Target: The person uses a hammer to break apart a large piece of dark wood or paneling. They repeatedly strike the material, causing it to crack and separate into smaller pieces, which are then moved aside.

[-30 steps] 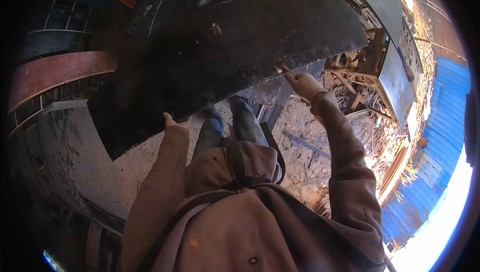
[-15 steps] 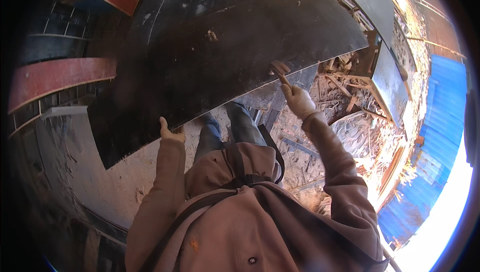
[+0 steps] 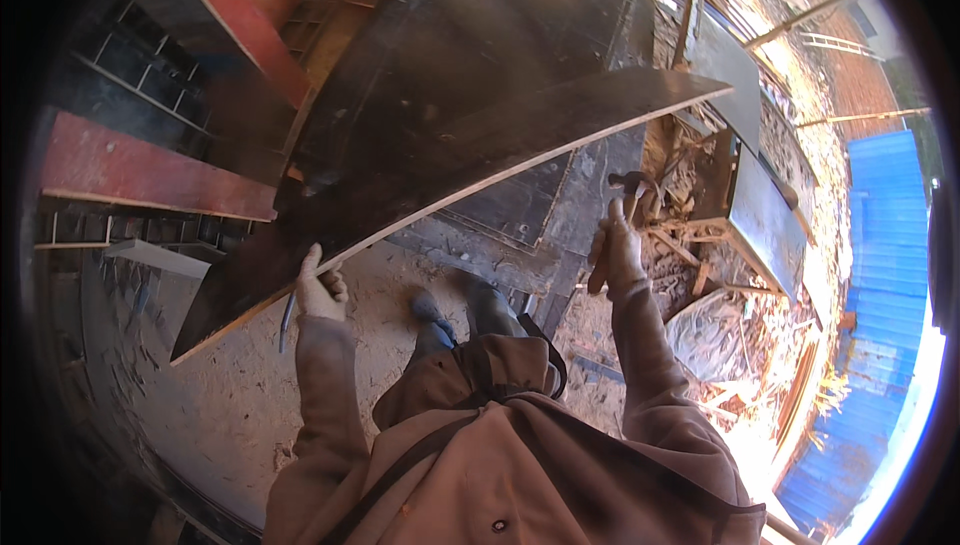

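Observation:
A long dark board with a pale cut edge runs slantwise in front of me, tilted with its near edge lifted. My left hand, gloved, is closed on that near edge towards the board's left end, thumb on the upper face. In my gloved right hand is a hammer, held by its wooden handle with the head up. The hammer is to the right of the board and apart from it. Below and beyond the board lies a large black sheet, partly hidden by it.
Red panels stand at the left beside dark metal grids. At the right are a wooden frame with a smooth dark panel, scattered wood scraps and a crumpled plastic sheet. A blue corrugated fence stands farther right. Sawdust covers the floor by my feet.
The board has tipped up, so its pale edge shows and more of the sheet beneath. The hammer has moved off the board, to the right. My left hand still grips the edge.

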`<state>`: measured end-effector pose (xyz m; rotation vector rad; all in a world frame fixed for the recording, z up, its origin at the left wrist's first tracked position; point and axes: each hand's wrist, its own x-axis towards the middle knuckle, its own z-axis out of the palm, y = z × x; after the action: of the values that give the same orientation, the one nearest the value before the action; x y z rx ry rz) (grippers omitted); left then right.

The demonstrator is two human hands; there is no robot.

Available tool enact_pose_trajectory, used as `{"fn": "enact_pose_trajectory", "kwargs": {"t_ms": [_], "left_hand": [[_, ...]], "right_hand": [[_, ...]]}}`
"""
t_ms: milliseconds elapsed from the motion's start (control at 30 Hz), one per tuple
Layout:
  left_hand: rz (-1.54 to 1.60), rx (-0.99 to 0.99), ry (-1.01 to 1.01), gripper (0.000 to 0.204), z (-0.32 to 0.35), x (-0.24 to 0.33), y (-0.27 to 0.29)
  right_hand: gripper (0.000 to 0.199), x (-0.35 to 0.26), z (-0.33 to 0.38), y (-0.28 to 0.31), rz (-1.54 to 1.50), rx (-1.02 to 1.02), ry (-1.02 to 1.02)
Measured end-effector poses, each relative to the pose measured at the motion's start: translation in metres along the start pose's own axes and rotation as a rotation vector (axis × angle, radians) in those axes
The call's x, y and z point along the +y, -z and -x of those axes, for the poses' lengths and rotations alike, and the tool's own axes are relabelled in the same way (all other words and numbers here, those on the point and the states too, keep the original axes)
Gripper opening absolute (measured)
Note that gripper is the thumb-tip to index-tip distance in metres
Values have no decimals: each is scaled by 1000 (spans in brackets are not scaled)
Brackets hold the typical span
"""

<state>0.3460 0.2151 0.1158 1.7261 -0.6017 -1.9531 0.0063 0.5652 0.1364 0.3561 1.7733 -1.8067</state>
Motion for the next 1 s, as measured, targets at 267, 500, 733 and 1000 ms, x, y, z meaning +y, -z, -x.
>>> {"fn": "enact_pose_trajectory", "kwargs": {"t_ms": [267,500,733,1000], "left_hand": [[157,44,86,33,28,-7,-14],[223,82,65,43,10,-32,17],[227,12,-138,41,39,-17,-5],[372,219,2,43,133,-101,194]], "right_hand": [[32,-5,-197,15,844,-412,785],[43,-5,-276,20,335,-595,522],[41,-28,-305,17,645,-308,1407],[38,65,-100,-142,642,-544,499]]}}
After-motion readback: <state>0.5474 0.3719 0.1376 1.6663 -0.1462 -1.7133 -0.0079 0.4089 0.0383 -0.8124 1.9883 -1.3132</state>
